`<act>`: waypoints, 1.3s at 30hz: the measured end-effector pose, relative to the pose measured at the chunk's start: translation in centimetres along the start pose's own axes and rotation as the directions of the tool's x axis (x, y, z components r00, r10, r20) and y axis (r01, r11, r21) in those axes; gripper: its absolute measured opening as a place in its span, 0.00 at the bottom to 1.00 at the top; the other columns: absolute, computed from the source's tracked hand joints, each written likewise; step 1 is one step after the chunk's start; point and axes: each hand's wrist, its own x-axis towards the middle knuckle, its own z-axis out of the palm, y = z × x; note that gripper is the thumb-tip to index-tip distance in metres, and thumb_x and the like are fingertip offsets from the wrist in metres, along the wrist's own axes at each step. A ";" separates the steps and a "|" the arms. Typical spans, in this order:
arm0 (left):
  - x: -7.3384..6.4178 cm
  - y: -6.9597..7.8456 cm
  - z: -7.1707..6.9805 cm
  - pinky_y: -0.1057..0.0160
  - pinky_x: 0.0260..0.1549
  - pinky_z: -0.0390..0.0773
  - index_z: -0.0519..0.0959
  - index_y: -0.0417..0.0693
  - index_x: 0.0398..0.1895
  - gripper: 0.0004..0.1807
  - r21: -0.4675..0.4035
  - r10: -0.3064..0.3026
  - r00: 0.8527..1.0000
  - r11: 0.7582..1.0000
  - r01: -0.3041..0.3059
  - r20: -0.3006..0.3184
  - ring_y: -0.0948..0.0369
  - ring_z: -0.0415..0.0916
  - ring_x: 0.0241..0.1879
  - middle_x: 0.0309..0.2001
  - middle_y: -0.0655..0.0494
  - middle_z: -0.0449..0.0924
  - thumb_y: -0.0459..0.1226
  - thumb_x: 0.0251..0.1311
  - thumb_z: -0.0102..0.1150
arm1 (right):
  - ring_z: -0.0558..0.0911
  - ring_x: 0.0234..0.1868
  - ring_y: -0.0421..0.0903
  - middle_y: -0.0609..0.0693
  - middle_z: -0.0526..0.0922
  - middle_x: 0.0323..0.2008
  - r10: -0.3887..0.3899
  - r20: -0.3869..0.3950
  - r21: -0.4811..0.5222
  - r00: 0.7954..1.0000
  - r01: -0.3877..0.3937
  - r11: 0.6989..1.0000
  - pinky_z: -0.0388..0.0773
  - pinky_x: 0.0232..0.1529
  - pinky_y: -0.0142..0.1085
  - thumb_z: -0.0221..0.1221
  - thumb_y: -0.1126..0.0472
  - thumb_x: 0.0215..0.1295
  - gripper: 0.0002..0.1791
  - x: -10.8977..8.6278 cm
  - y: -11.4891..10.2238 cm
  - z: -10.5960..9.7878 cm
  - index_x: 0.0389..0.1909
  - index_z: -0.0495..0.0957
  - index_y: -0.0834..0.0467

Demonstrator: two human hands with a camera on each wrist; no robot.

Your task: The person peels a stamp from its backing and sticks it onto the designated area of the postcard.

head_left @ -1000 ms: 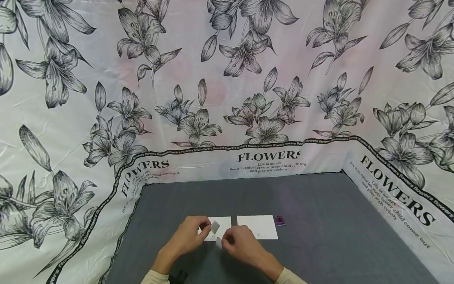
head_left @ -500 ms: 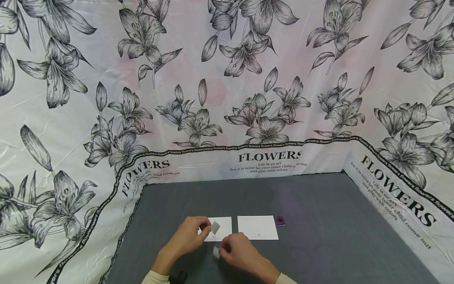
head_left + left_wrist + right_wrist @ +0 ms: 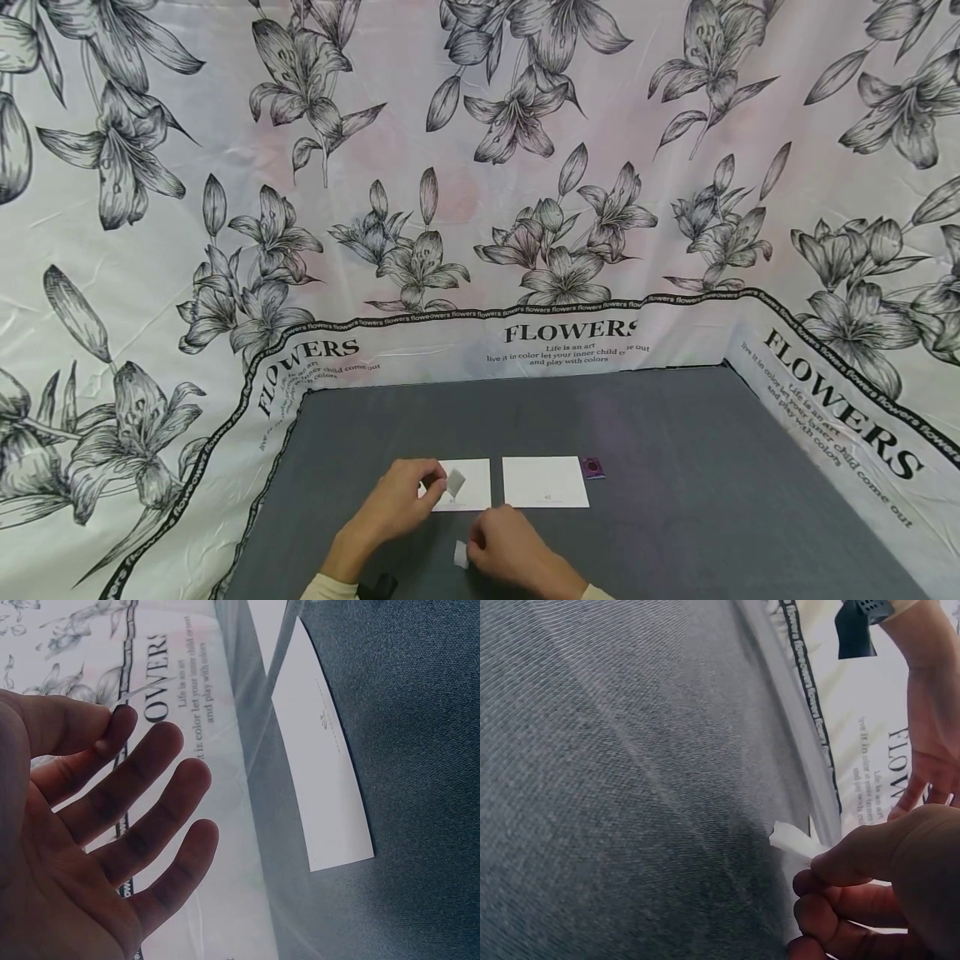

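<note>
My left hand point(image 3: 396, 502) pinches a small, thin, pale grey square piece point(image 3: 455, 482) between thumb and forefinger, above the left white card point(image 3: 474, 498). Seen edge-on in the left wrist view, that piece shows only as a thin line, and the other fingers are loosely bent. Lower and to the right, my right hand point(image 3: 508, 548) holds a small white strip point(image 3: 461, 555) between thumb and forefinger. In the right wrist view the white strip point(image 3: 798, 841) sticks out past the thumb, slightly curled, over the dark cloth. What both small pieces are cannot be made out.
A second white card point(image 3: 546, 482) lies flat on the dark grey tabletop point(image 3: 675, 500), right of the first. Beside it is a small purple packet point(image 3: 593, 467). A flower-printed curtain point(image 3: 480, 208) encloses the back and sides.
My right hand has moved down and towards me with the white strip, away from the left hand and off the cards' edge. My left hand has stayed nearly in place.
</note>
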 end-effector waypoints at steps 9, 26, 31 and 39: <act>0.0 -0.1 0.2 0.68 0.31 0.74 0.87 0.51 0.39 0.06 0.006 -0.002 1.000 1.000 0.003 -0.012 0.72 0.75 0.32 0.35 0.68 0.85 0.35 0.76 0.62 | 0.65 0.17 0.29 0.34 0.74 0.13 0.015 -0.007 -0.029 1.000 -0.015 0.999 0.62 0.19 0.24 0.70 0.60 0.62 0.12 -0.2 0.1 0.3 0.18 0.85 0.49; 0.0 -0.1 0.3 0.67 0.31 0.73 0.87 0.53 0.38 0.05 0.007 0.004 1.000 1.000 -0.004 -0.023 0.73 0.74 0.32 0.34 0.69 0.84 0.35 0.75 0.64 | 0.69 0.19 0.30 0.36 0.79 0.17 0.001 -0.057 -0.050 0.998 -0.004 0.999 0.69 0.23 0.27 0.72 0.59 0.62 0.09 0.4 0.8 -0.7 0.22 0.87 0.51; 0.0 -0.1 0.2 0.67 0.31 0.73 0.87 0.54 0.39 0.05 0.021 0.010 1.000 1.000 -0.009 -0.027 0.73 0.74 0.33 0.34 0.70 0.84 0.35 0.75 0.64 | 0.68 0.20 0.31 0.35 0.76 0.17 -0.001 -0.094 -0.059 0.996 -0.004 0.998 0.67 0.24 0.28 0.71 0.59 0.62 0.10 1.0 0.8 -1.7 0.21 0.86 0.50; 0.0 0.0 0.3 0.65 0.34 0.77 0.88 0.54 0.40 0.04 0.080 0.025 0.999 0.997 -0.022 -0.031 0.73 0.77 0.35 0.35 0.69 0.85 0.35 0.73 0.68 | 0.67 0.20 0.29 0.35 0.76 0.17 -0.031 -0.143 -0.041 0.989 0.026 0.999 0.66 0.24 0.26 0.70 0.63 0.62 0.08 1.7 0.9 -2.4 0.24 0.88 0.53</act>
